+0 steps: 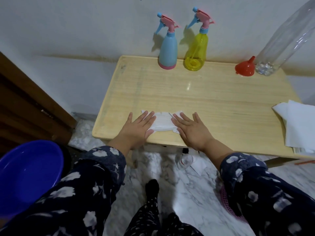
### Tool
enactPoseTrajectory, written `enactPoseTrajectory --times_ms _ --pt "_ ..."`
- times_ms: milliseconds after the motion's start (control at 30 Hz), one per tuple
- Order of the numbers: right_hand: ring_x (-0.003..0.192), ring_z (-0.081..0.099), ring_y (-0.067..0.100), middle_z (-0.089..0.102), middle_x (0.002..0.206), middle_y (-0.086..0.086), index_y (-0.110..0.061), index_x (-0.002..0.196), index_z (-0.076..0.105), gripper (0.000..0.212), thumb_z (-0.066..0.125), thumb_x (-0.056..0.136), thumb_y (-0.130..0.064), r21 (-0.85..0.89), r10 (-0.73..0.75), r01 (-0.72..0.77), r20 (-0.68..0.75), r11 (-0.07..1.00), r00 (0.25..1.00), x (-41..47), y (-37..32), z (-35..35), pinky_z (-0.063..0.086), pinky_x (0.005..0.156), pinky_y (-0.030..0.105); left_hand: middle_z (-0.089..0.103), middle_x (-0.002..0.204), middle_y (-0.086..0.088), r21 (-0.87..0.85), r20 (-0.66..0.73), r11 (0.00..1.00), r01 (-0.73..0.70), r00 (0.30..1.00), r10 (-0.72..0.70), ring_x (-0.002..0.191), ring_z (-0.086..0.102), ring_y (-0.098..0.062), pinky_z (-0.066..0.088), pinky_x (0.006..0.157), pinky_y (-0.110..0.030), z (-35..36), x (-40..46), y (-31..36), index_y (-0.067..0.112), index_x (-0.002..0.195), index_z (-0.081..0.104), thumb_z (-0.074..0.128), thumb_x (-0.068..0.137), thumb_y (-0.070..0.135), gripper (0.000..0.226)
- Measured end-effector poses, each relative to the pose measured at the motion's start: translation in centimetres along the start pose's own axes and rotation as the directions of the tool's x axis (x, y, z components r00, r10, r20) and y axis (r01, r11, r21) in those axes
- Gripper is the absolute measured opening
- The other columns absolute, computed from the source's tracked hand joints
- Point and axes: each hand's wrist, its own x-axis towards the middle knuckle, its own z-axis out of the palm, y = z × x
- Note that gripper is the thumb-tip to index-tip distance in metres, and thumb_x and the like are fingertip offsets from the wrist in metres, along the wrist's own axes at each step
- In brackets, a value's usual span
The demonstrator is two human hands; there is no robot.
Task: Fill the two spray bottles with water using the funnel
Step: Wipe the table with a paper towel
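Observation:
A blue spray bottle [167, 48] and a yellow spray bottle [197, 50] stand upright at the back of the wooden table [213, 99], both with pink and blue trigger heads on. A red funnel [245, 67] lies mouth down at the back right, beside a tall clear plastic bottle [286, 36]. My left hand [139, 127] and my right hand [191, 130] lie flat, fingers spread, on a white paper towel [163, 122] near the table's front edge, far from the bottles.
A stack of white paper towels [297, 123] lies at the table's right edge. A blue basin [29, 172] sits low at the left. A small clear bottle [185, 160] lies on the marble floor under the table. A brown door [25, 106] is left.

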Motion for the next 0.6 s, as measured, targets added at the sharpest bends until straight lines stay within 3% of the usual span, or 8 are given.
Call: enactPoseTrajectory --times_ms 67,200,400,467,533,600 --pt "0.147 0.016 0.021 0.018 0.158 -0.006 -0.02 0.15 0.024 0.074 -0.008 0.087 -0.042 -0.006 -0.011 0.011 0.006 1.0 1.0 -1.3 -0.6 0.3 0.007 0.115 0.055 -0.02 0.159 0.01 -0.019 0.022 1.0 0.013 1.0 -0.013 0.147 -0.016 -0.008 -0.006 0.118 -0.052 0.1 -1.5 1.1 0.022 0.154 -0.008 0.01 0.104 0.042 0.057" --pt "0.148 0.011 0.019 0.013 0.159 -0.007 -0.021 0.152 0.018 0.076 -0.012 0.085 -0.043 -0.016 -0.022 0.022 0.016 1.0 1.0 -3.6 -1.4 0.9 0.006 0.116 0.052 -0.02 0.159 0.008 -0.02 0.007 0.999 0.029 1.0 -0.029 0.147 -0.017 -0.01 -0.005 0.12 -0.048 0.8 -4.1 2.8 0.022 0.153 -0.009 0.011 0.104 0.043 0.057" --pt "0.149 0.005 0.016 0.008 0.16 -0.003 -0.017 0.152 0.016 0.081 -0.013 0.083 -0.046 0.105 -0.045 0.044 0.008 0.994 0.999 -6.8 -2.7 1.6 0.006 0.119 0.039 -0.006 0.162 0.004 -0.149 0.0 0.989 0.017 1.0 -0.018 0.149 -0.006 -0.011 0.0 0.121 -0.035 0.2 -6.8 5.4 0.015 0.155 0.004 0.015 0.106 0.034 0.054" --pt "0.148 0.007 0.014 0.01 0.16 -0.001 -0.015 0.152 0.019 0.071 -0.006 0.091 -0.043 0.165 -0.051 0.051 -0.004 0.985 0.999 -7.7 -3.1 1.2 0.006 0.119 0.033 0.0 0.162 0.007 -0.238 -0.009 0.971 0.032 0.999 -0.035 0.148 0.0 -0.007 0.006 0.12 -0.03 -0.2 -7.4 6.0 0.016 0.155 0.011 0.016 0.106 0.033 0.052" --pt "0.147 0.012 0.011 0.015 0.159 -0.002 -0.015 0.151 0.024 0.053 0.012 0.102 -0.034 0.202 -0.054 0.054 -0.006 0.978 0.999 -8.6 -3.2 0.7 0.01 0.12 0.028 0.008 0.161 0.01 -0.306 -0.01 0.951 0.049 0.998 -0.055 0.148 0.007 -0.005 0.017 0.119 -0.031 -0.7 -7.8 6.5 0.019 0.154 0.02 0.017 0.106 0.035 0.051" --pt "0.146 0.019 0.011 0.022 0.158 -0.002 -0.016 0.149 0.029 0.048 0.02 0.104 -0.029 0.221 -0.042 0.047 -0.028 0.974 0.999 -9.2 -2.9 0.1 0.017 0.118 0.025 0.015 0.161 0.01 -0.312 -0.007 0.949 0.044 0.999 -0.049 0.147 0.014 -0.006 0.022 0.117 -0.033 -1.5 -7.6 6.8 0.019 0.152 0.027 0.018 0.106 0.036 0.05"
